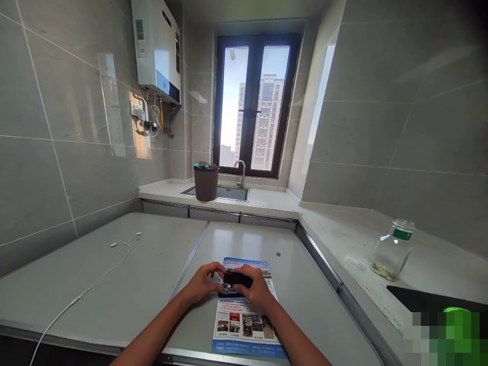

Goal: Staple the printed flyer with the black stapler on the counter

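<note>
A small black device [238, 278] with a rounded top is held over a printed flyer [238, 333]. My right hand [256, 288] is closed around its right end, fingers over the top and thumb below. At its left side, the thumb and fingers of my left hand [208, 282] are bent and grip the edge. Under the black top, a lower part with small light details [229, 288] shows between my hands, too small to make out. The flyer lies flat on the grey table [152, 295], with text and several photos on it.
A white cable [95, 281] runs across the table's left side. A small dark scrap [278, 254] lies beyond the flyer. On the white counter stand a glass jar [392, 251] at right and a brown bin [206, 184] by the sink [234, 193].
</note>
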`<act>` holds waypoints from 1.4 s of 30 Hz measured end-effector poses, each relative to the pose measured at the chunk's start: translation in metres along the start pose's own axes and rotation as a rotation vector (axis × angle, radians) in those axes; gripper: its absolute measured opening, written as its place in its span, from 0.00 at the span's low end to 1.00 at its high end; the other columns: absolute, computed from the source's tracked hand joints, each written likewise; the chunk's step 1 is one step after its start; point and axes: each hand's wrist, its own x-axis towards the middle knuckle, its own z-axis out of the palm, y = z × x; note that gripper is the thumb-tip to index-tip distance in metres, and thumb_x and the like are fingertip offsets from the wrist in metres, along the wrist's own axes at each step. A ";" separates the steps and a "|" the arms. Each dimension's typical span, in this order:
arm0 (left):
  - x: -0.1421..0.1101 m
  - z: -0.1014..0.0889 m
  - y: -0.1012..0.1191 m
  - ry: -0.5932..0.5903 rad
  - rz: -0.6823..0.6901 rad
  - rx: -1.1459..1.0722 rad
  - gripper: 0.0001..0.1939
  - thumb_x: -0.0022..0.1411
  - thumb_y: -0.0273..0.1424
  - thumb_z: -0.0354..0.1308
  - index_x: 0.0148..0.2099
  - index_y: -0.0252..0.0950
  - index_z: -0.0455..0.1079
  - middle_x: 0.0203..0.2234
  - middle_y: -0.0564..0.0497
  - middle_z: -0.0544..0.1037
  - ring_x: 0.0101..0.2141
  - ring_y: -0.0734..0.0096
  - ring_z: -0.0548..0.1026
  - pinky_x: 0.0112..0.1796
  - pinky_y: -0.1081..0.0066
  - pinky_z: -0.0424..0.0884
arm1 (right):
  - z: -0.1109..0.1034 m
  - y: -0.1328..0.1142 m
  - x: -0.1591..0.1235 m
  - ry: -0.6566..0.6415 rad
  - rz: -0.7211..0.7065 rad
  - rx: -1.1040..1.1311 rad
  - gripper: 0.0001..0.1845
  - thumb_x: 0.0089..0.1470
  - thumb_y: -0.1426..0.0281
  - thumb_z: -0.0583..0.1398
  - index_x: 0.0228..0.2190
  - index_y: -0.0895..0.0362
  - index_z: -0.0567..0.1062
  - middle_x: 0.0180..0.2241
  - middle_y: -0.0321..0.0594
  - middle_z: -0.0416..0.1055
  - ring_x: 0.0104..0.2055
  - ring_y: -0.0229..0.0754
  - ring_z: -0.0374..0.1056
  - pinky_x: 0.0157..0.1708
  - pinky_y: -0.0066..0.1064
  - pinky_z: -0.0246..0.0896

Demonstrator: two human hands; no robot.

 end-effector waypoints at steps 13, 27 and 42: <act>0.001 0.001 -0.001 0.053 0.017 0.050 0.15 0.45 0.22 0.68 0.38 0.39 0.74 0.31 0.57 0.80 0.37 0.66 0.72 0.41 0.69 0.62 | 0.003 -0.001 0.001 0.008 0.028 0.000 0.20 0.49 0.60 0.69 0.45 0.50 0.81 0.39 0.40 0.80 0.41 0.47 0.74 0.45 0.38 0.66; 0.001 0.002 -0.002 0.063 0.004 0.081 0.16 0.43 0.23 0.70 0.36 0.39 0.72 0.29 0.58 0.79 0.35 0.67 0.73 0.40 0.69 0.62 | 0.004 -0.010 0.000 0.009 0.064 -0.005 0.18 0.47 0.65 0.69 0.43 0.51 0.82 0.40 0.40 0.80 0.42 0.48 0.73 0.46 0.40 0.66; 0.001 0.002 -0.003 0.076 0.014 0.151 0.16 0.43 0.25 0.71 0.35 0.39 0.73 0.31 0.57 0.75 0.35 0.68 0.69 0.38 0.71 0.63 | 0.006 -0.008 -0.001 0.018 0.063 -0.040 0.18 0.47 0.66 0.69 0.43 0.51 0.82 0.39 0.40 0.79 0.41 0.47 0.72 0.46 0.39 0.66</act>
